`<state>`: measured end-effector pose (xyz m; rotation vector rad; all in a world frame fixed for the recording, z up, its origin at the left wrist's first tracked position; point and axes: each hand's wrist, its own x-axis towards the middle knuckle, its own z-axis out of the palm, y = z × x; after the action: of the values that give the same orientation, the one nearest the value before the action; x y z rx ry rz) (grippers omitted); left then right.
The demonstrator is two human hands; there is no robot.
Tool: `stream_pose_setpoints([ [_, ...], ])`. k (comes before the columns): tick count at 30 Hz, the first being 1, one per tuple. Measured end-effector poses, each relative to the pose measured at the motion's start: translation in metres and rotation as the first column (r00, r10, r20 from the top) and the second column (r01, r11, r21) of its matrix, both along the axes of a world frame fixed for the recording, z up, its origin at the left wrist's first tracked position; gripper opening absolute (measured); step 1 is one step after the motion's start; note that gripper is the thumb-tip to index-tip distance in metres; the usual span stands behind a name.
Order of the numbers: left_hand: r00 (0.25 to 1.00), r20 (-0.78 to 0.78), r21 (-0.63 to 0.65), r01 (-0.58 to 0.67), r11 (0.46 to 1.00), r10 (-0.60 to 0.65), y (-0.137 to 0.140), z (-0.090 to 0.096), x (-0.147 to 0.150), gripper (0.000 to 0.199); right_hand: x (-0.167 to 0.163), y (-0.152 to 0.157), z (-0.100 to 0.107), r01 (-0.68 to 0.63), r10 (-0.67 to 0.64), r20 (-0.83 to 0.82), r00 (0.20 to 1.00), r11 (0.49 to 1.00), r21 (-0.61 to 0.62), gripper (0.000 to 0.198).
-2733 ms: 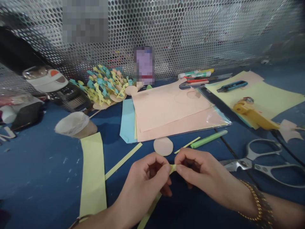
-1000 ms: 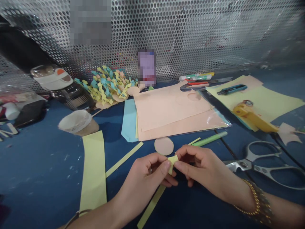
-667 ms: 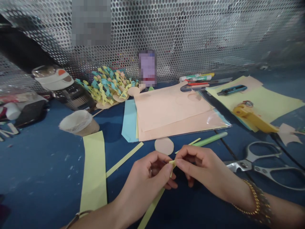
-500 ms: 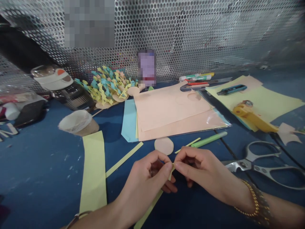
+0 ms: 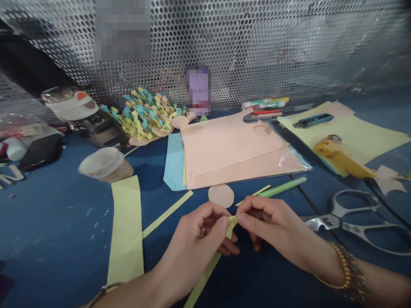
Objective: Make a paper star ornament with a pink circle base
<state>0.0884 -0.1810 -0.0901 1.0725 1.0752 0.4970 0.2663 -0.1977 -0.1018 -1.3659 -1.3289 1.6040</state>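
Observation:
A narrow yellow paper strip (image 5: 205,278) runs up from the bottom of the view into my fingers, its top end folded over. My left hand (image 5: 202,244) pinches it between thumb and index finger. Close beside it, my right hand (image 5: 272,231) pinches the folded end with thumb and forefinger. Just beyond my fingertips lies a pale round paper disc (image 5: 221,196). Another thin yellow strip (image 5: 168,214) lies on the table to the left, by a wide yellow paper piece (image 5: 126,231).
Scissors (image 5: 334,221) lie right of my right hand, near a light green pen (image 5: 284,187). Pink paper sheets (image 5: 231,141) are stacked behind. A paper cup (image 5: 107,164), a bottle (image 5: 86,113) and paper-star stems (image 5: 147,113) stand left. A tape cutter (image 5: 343,158) is at right.
The fingertips have moved slightly apart, and more of the strip's folded end shows between them. My right hand has shifted a little to the right. Other things stay in place.

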Motion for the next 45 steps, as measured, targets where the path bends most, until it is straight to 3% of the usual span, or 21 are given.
stream_pose_setpoints([
  [5, 0.998, -0.061, 0.0, 0.0, 1.0, 0.0, 0.0006, 0.0009, -0.0001, 0.017, 0.0017, 0.002, 0.0019, 0.014, -0.016, -0.045, 0.999, 0.999, -0.04, 0.017],
  [11, 1.0, -0.02, 0.0, -0.017, 1.0, 0.017, 0.0018, -0.002, -0.0022, 0.02, 0.0018, 0.0016, 0.0044, 0.025, -0.027, -0.054, 0.998, 0.999, -0.037, 0.022],
  [27, 0.999, 0.011, 0.005, -0.039, 0.999, 0.039, 0.0007, -0.0016, -0.0016, 0.02, -0.0014, -0.0012, -0.0018, 0.014, -0.015, 0.035, 0.999, 1.0, 0.025, 0.015],
  [45, 0.999, -0.003, 0.0, -0.034, 0.999, 0.034, 0.0011, -0.0026, -0.0016, 0.022, -0.0028, -0.0018, 0.0032, -0.002, 0.003, 0.104, 0.995, 1.0, -0.002, 0.018],
])
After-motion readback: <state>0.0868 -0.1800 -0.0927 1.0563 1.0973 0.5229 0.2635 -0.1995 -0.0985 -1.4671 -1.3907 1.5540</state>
